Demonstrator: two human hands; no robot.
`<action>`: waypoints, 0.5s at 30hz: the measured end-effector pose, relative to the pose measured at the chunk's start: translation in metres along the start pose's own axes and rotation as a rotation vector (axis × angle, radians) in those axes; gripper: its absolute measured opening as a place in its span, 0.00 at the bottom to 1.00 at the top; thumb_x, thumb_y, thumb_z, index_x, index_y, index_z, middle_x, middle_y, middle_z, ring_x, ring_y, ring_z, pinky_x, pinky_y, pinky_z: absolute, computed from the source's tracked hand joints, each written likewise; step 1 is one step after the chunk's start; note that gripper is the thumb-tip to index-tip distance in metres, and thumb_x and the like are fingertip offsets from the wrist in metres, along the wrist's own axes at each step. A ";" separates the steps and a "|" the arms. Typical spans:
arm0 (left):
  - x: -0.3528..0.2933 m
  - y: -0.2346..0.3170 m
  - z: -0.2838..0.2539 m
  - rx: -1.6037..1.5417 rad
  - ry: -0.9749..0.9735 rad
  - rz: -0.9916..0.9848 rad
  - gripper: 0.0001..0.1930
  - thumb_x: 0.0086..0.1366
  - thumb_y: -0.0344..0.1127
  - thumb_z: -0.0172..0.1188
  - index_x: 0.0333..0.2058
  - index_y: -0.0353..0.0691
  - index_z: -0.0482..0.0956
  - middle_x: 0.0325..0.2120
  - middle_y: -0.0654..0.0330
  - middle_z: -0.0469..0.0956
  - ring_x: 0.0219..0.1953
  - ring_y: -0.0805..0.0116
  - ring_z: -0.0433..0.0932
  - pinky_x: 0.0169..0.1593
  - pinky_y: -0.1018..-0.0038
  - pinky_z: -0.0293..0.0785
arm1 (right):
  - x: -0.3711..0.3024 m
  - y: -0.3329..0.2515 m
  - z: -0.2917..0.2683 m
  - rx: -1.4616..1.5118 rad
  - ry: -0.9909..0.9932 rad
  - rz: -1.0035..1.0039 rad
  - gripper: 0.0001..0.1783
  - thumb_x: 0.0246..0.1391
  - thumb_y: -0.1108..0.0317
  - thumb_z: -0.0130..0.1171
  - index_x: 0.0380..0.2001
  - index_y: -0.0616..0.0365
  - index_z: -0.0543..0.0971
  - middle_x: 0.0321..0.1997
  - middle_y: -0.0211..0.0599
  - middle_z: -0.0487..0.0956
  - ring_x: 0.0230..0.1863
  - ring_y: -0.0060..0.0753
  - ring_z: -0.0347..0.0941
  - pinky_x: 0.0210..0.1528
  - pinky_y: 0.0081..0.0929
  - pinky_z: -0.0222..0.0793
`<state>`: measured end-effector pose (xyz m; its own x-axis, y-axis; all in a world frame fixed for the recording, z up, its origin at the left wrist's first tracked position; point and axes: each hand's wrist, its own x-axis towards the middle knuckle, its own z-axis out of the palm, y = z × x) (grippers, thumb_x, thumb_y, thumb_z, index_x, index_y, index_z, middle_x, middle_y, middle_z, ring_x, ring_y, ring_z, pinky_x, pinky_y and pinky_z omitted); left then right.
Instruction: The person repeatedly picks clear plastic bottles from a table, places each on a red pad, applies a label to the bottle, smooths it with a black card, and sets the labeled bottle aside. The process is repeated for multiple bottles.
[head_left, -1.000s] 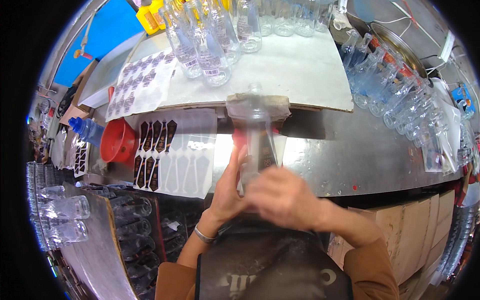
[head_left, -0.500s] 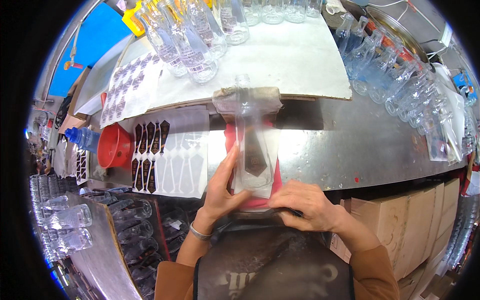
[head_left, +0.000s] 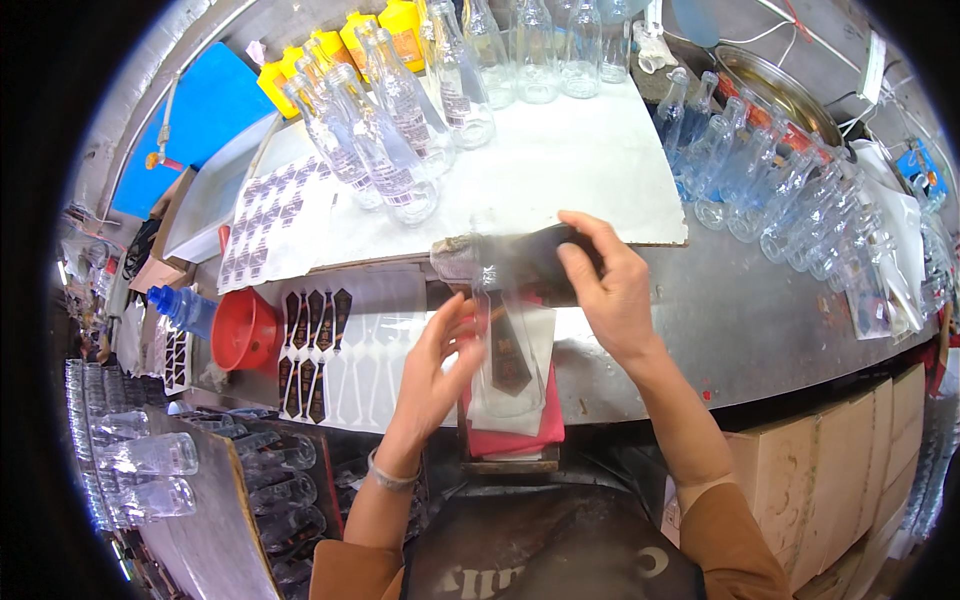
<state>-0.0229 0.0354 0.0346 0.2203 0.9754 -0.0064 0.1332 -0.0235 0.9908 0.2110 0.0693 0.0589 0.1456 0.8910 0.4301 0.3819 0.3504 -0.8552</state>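
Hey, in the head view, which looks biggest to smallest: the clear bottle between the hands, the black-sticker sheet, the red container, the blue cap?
Largest to smallest:
1. Black-sticker sheet
2. Clear bottle
3. Red container
4. Blue cap

Right hand (head_left: pixel 618 295) gripping blurred dark object (head_left: pixel 552 258), left hand (head_left: pixel 437 362) beside clear glass bottle (head_left: pixel 510 403), black tie-shaped label (head_left: pixel 510 363) on bottle, pink cloth (head_left: pixel 522 441) beneath, label sheet (head_left: pixel 372 372) leftward.

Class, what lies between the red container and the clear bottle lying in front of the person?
In the head view, the sheet of dark labels and the left hand lie between the red container and the bottle.
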 end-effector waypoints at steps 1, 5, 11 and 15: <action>0.014 0.013 0.006 0.055 0.007 -0.094 0.29 0.70 0.41 0.61 0.63 0.29 0.66 0.53 0.52 0.77 0.53 0.65 0.78 0.56 0.68 0.73 | -0.001 0.001 -0.002 0.159 0.001 0.087 0.16 0.63 0.72 0.56 0.53 0.62 0.79 0.45 0.37 0.83 0.45 0.26 0.78 0.50 0.24 0.73; 0.043 0.023 0.024 0.384 0.046 -0.175 0.24 0.75 0.51 0.53 0.48 0.30 0.74 0.38 0.58 0.80 0.41 0.72 0.80 0.44 0.74 0.75 | -0.012 0.014 -0.009 0.527 -0.107 0.397 0.14 0.66 0.70 0.51 0.50 0.62 0.80 0.43 0.29 0.81 0.44 0.18 0.74 0.50 0.20 0.71; 0.045 -0.007 0.036 0.139 0.144 -0.109 0.24 0.76 0.54 0.51 0.43 0.33 0.74 0.34 0.57 0.80 0.33 0.73 0.81 0.37 0.77 0.76 | -0.030 0.026 -0.001 0.379 -0.307 0.455 0.17 0.70 0.61 0.53 0.44 0.64 0.82 0.41 0.30 0.82 0.41 0.18 0.73 0.48 0.19 0.70; 0.051 -0.020 0.032 -0.176 0.087 -0.199 0.27 0.78 0.57 0.44 0.41 0.35 0.76 0.29 0.60 0.79 0.30 0.76 0.79 0.34 0.78 0.74 | -0.008 0.010 0.013 0.212 -0.506 0.442 0.24 0.69 0.54 0.53 0.37 0.68 0.84 0.31 0.35 0.83 0.34 0.24 0.76 0.42 0.24 0.72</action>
<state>0.0163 0.0785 0.0098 0.1213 0.9724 -0.1992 -0.0061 0.2014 0.9795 0.2016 0.0698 0.0432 -0.2163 0.9696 -0.1144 0.1917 -0.0727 -0.9788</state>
